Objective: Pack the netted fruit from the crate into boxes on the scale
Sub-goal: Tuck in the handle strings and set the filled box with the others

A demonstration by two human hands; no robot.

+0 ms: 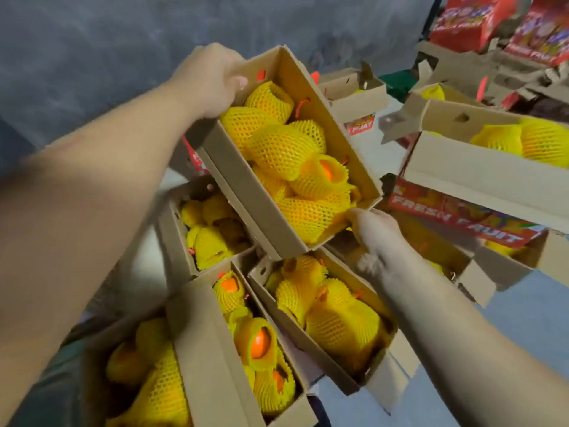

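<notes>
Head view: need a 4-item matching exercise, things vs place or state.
Things:
1. left hand
2. right hand
3. carried box
4. red box printed FRESH FRUIT

Place or state:
a. full of yellow-netted fruit, held over other packed boxes
b. grips the carried box's near end
c. right of the carried box
d. grips the carried box's far end

Pairs: 1-d, 2-b, 3-a, 4-c

Held box point(308, 97): plain brown cardboard inside, w/ small red tabs. Netted fruit point(281, 149): yellow foam mesh, diamond-hole pattern, orange skin showing thru open ends. Box at right point(455, 217): red printed side w/ white "FRESH FRUIT" lettering, multicolour pics. Stacked cartons point(471, 23) at back: red, blurry print. Wall point(92, 57): mottled grey-blue.
</notes>
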